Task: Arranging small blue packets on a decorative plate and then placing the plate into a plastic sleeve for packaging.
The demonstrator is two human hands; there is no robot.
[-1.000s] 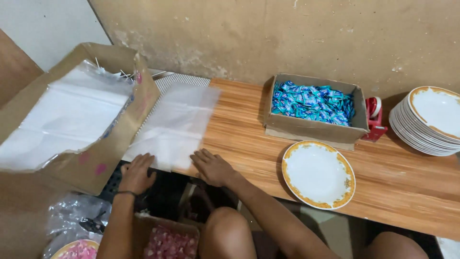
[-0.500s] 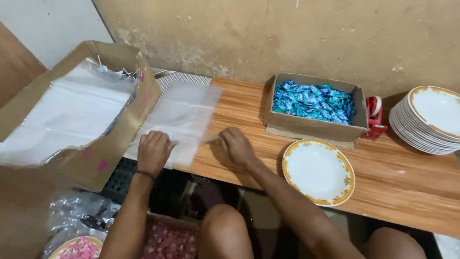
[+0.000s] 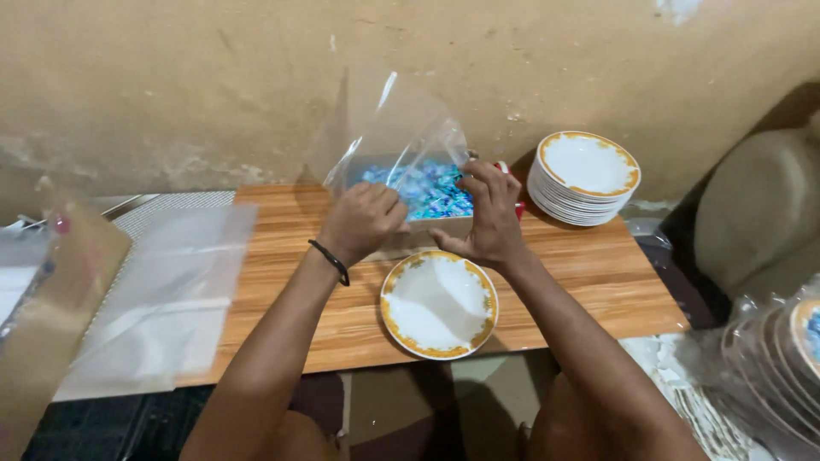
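1. Clear plastic bag (image 3: 389, 124) is up in the middle of the frame now, lifted off the stack of plastic sheets (image 3: 162, 299) at the left, where both my hands were pressing a moment ago.
2. My left hand (image 3: 363, 220) is curled shut, its grip pinching the bag's lower edge; my right hand (image 3: 489, 213) pinches the other side, fingers pressed together on the film.
3. Behind the bag, seen through it, is the cardboard box of blue wrapped sweets (image 3: 418, 189).
4. An empty white plate with a gold rim (image 3: 439, 303) lies on the wooden counter (image 3: 598, 273) just below my hands.
5. A stack of matching plates (image 3: 584, 175) stands at the upper right.
6. One bag is now separated from the pile and held up between my hands.
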